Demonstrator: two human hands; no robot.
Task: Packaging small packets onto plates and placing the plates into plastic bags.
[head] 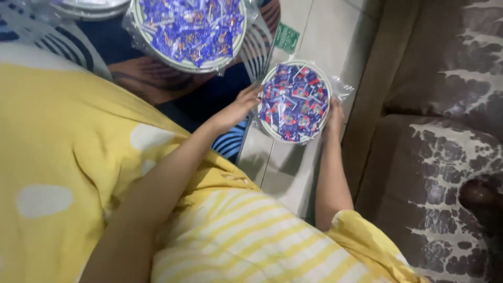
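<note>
Two wrapped plates of blue and red candy packets are in view. The upper plate (188, 31) lies on the patterned mat (157, 78), cut by the top edge. The left hand (238, 107) grips the held plate (295, 100) at its left rim; the right hand (334, 118) grips its right rim, fingers apparently curled beneath. Bare tiled floor (283, 167) lies below; the sofa (435, 131) bounds the right.

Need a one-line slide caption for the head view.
Both hands, left and right, hold a wrapped plate of blue sweets over the tiled floor.
</note>
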